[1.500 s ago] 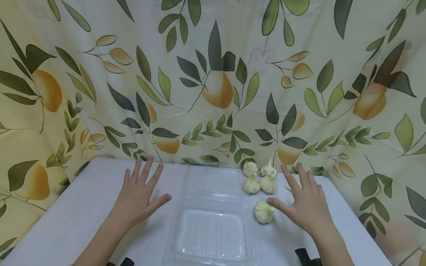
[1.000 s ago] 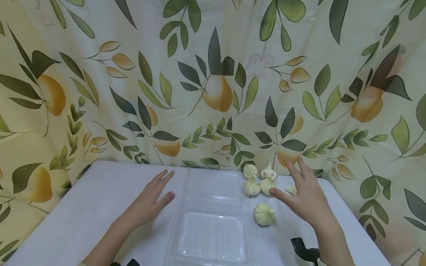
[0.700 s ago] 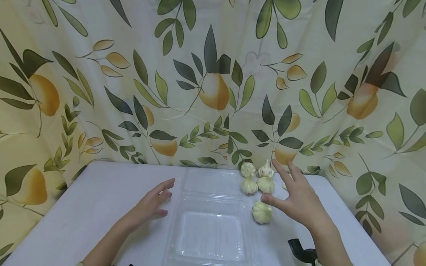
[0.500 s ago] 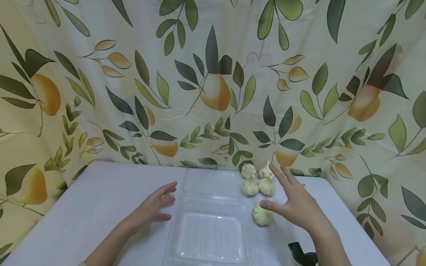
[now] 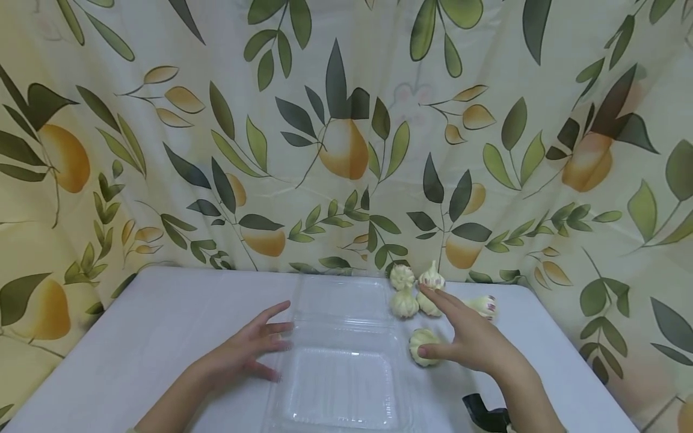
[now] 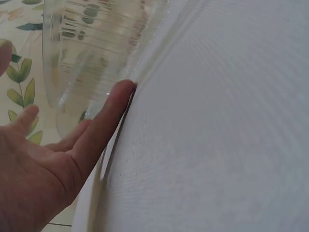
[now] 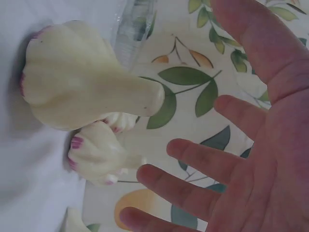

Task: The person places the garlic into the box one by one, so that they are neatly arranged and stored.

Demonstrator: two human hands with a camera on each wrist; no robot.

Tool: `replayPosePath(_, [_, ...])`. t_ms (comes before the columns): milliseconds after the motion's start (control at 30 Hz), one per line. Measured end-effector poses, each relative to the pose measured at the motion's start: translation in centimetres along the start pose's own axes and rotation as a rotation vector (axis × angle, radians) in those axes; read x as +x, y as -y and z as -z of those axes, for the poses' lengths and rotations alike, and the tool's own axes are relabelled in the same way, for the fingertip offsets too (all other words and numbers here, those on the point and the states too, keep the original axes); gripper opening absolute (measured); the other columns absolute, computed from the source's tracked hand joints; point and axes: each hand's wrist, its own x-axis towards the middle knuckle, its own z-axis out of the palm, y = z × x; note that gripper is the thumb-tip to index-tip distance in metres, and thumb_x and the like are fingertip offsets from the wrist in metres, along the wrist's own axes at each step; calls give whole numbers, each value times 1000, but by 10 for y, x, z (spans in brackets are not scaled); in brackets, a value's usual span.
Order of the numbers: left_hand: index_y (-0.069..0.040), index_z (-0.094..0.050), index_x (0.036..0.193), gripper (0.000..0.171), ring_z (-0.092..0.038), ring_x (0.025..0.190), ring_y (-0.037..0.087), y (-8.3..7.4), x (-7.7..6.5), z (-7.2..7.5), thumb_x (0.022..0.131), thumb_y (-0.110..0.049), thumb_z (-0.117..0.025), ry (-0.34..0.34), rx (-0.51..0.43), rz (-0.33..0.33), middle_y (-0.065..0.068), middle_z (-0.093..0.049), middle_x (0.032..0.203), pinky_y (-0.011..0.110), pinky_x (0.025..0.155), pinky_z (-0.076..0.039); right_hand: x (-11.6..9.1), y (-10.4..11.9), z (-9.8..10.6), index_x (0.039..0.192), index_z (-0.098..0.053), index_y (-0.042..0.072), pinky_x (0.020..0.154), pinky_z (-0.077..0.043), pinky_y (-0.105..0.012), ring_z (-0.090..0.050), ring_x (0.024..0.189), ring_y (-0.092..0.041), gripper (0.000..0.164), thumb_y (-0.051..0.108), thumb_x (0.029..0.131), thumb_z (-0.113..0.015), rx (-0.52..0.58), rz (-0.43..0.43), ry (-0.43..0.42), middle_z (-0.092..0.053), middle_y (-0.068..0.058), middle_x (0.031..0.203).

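A clear plastic clamshell container (image 5: 338, 391) lies open on the table, its lid (image 5: 343, 297) toward the back. My left hand (image 5: 238, 352) is at its left edge with fingers spread; whether they touch it I cannot tell. The left wrist view shows this hand (image 6: 53, 164) close to the clear plastic (image 6: 96, 43). My right hand (image 5: 471, 337) reaches over the nearest garlic bulb (image 5: 418, 346), its thumb partly covering it. In the right wrist view, that bulb (image 7: 72, 77) stands apart from the spread fingers of my right hand (image 7: 241, 169), and another bulb (image 7: 99, 150) is behind it.
Several more garlic bulbs (image 5: 404, 304) are clustered beside the lid at the back. One bulb (image 5: 485, 307) lies on its side behind my right hand. The white table (image 5: 206, 300) ends at a leaf-and-fruit patterned curtain (image 5: 346, 198). A black piece (image 5: 484, 415) sits by my right wrist.
Both hands have lowered from raised, spread poses. The left has moved right to the container's edge; the right has moved left over the near garlic bulb. The bulbs and container stay put.
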Motion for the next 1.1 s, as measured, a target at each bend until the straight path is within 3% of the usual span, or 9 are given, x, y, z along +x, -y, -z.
replayPosePath(200, [-30, -9, 161, 81, -26, 147, 43, 4, -6, 4, 99, -6, -56, 126, -37, -22, 24, -12, 164, 55, 88, -54, 6, -6, -7, 157, -33, 26, 107, -37, -63, -39, 141, -41, 104, 45, 71, -87, 37, 25, 24, -38, -11, 158])
replayPosePath(400, [-31, -14, 160, 92, -25, 148, 39, 3, -7, 3, 90, 0, -66, 184, -65, -12, 22, -13, 164, 55, 91, -53, 9, -11, -10, 154, -39, 20, 106, -37, -63, -44, 136, -42, 99, 48, 72, -86, 67, 9, 53, -47, -16, 151])
replayPosePath(567, [-22, -18, 160, 89, -27, 148, 37, 2, -7, 1, 90, 0, -68, 193, -53, -8, 21, -16, 163, 53, 92, -53, 8, -12, -14, 151, -44, 21, 104, -38, -63, -46, 135, -41, 96, 51, 70, -86, 87, -29, 89, -52, -17, 146])
replayPosePath(733, [-13, -22, 158, 84, -28, 148, 35, 1, -5, -1, 89, -1, -68, 182, -47, 17, 19, -22, 163, 48, 92, -54, 8, -14, -17, 146, -51, 17, 105, -38, -62, -47, 135, -41, 89, 45, 70, -88, 107, -21, 113, -53, -16, 145])
replayPosePath(1100, [-10, -25, 157, 82, -29, 148, 34, 1, -4, -2, 88, -1, -69, 170, -27, 24, 17, -25, 163, 41, 95, -53, 9, -15, -22, 135, -61, 14, 94, -49, -58, -60, 118, -39, 74, 33, 69, -89, 118, -6, 148, -64, -9, 132])
